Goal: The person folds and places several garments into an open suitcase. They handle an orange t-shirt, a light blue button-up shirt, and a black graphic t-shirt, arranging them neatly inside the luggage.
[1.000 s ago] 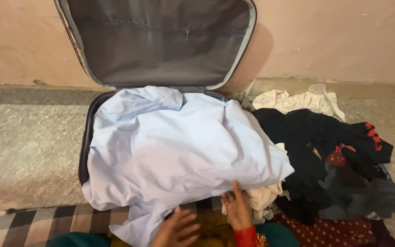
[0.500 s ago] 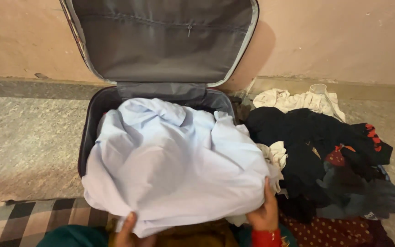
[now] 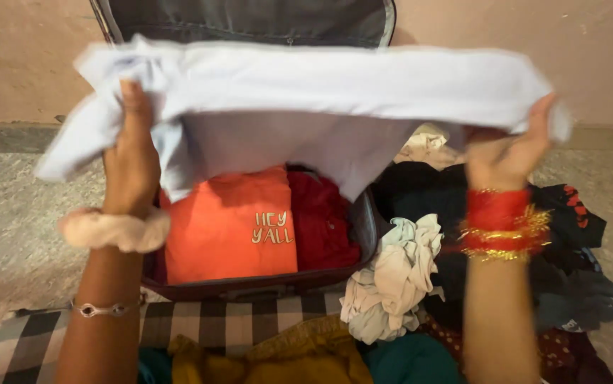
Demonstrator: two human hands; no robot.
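The pale blue shirt (image 3: 320,92) hangs stretched above the open suitcase (image 3: 367,227), so I can see its shape. My left hand (image 3: 132,156) and right hand (image 3: 509,153) each pinch one upper edge.

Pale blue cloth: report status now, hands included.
Left hand and right hand grip pale blue cloth, spread above open suitcase. Folded orange shirt inside. Nothing in the way.

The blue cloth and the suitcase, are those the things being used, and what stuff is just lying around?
In use:
- pale blue cloth, held up by the left hand and right hand
- open suitcase with folded orange top

Lying about:
- dark clothes pile
- crumpled white garment
- checked mat
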